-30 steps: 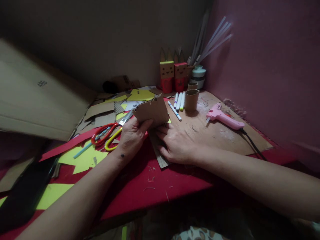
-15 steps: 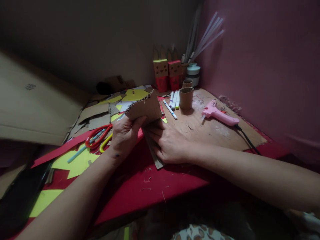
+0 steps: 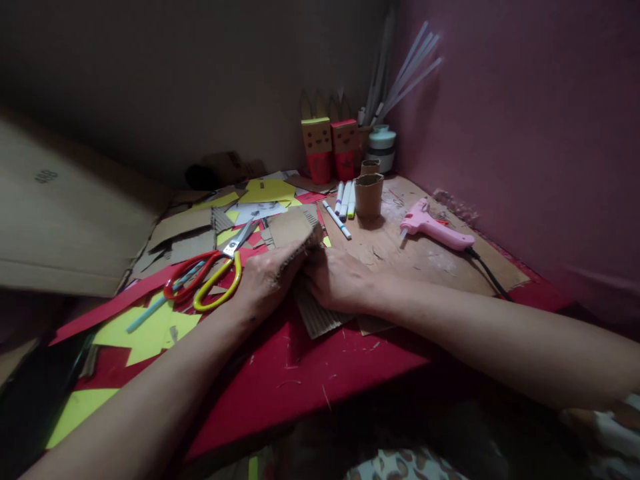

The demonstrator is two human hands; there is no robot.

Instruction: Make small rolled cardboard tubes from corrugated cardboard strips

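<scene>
Both hands meet over the front of the red table (image 3: 280, 393). My left hand (image 3: 265, 280) is closed on a piece of corrugated cardboard (image 3: 301, 249), whose rough cut edge faces up between my hands. My right hand (image 3: 340, 277) is curled against the same piece from the right, its fingertips hidden. Below the hands a ribbed cardboard part (image 3: 320, 320) slants down; I cannot tell whether it joins the held piece. Scissors (image 3: 231, 250) with one red and one yellow handle lie just left of my left hand.
A pink glue gun (image 3: 435, 227) lies at the right, its cord trailing forward. Markers (image 3: 336, 220) and a cardboard cup (image 3: 369, 197) stand or lie mid-table. Two box-faced figures (image 3: 317, 150) are behind. Yellow paper (image 3: 150, 327) scraps and a large carton (image 3: 65, 213) occupy the left.
The cardboard has been lowered and tilted, so its broad face no longer stands up above my left hand. My left hand has moved right and down, uncovering the scissors' blades.
</scene>
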